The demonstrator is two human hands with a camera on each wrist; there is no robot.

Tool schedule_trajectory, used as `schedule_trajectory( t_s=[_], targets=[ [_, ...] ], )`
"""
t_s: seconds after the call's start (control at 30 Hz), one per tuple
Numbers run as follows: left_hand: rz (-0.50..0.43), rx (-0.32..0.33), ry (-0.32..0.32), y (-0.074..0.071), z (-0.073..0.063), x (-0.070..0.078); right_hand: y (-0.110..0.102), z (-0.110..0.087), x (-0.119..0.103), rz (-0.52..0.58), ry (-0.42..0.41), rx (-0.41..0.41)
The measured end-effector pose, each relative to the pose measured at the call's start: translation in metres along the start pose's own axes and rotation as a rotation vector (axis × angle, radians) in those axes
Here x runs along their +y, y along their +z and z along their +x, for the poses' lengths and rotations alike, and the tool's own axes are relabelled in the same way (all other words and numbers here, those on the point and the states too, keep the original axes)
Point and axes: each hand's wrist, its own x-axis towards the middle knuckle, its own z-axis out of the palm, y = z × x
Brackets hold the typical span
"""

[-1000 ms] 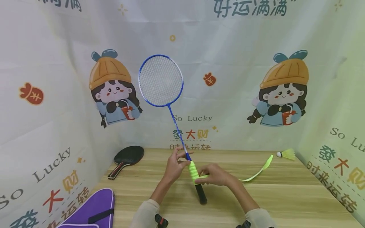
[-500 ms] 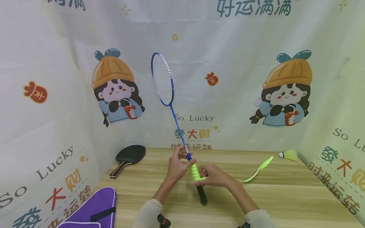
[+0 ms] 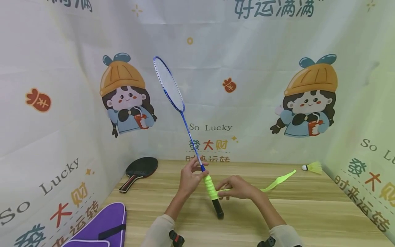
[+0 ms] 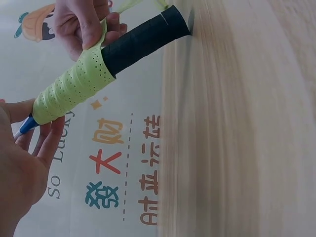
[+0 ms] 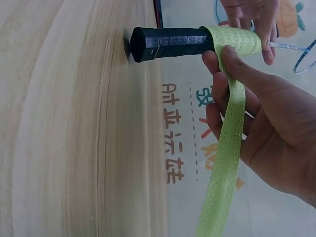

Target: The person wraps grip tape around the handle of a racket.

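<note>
A blue and white badminton racket [image 3: 190, 137] stands tilted, its head up and to the left. Its handle [image 5: 173, 43] is black at the butt end, and yellow-green perforated grip tape [image 4: 74, 89] winds round the upper part. My left hand [image 3: 189, 176] pinches the racket where the shaft meets the top of the tape. With thumb and fingers my right hand [image 3: 237, 188] pinches the tape beside the lowest wrap. From there the loose strip [image 5: 228, 138] runs through the right palm and trails off to the right above the table.
On the wooden table [image 3: 247, 226], a black table tennis bat [image 3: 142, 168] lies at the back left. A purple racket bag [image 3: 105, 226] is at the front left. A yellow shuttlecock [image 3: 312, 167] lies at the back right. Printed cloth [image 3: 256, 68] hangs behind and at both sides.
The racket has turned about its shaft, so its head went from face-on to nearly edge-on. Tape covers slightly more of the handle. The loose strip has shifted and twisted.
</note>
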Motion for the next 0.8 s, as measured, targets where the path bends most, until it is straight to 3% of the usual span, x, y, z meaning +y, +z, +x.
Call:
schedule_trajectory(
  t_s=[0.53, 0.63, 0.8],
  targets=[
    [-0.027, 0.011, -0.001, 0.002, 0.002, -0.001, 0.006, 0.005, 0.004, -0.046, -0.065, -0.024],
    [-0.024, 0.012, -0.010, 0.003, 0.003, -0.008, 0.007, 0.006, 0.004, -0.053, -0.072, -0.019],
    [-0.021, 0.032, -0.041, 0.006, 0.008, -0.032, 0.009, 0.006, 0.002, -0.049, -0.073, -0.024]
  ],
)
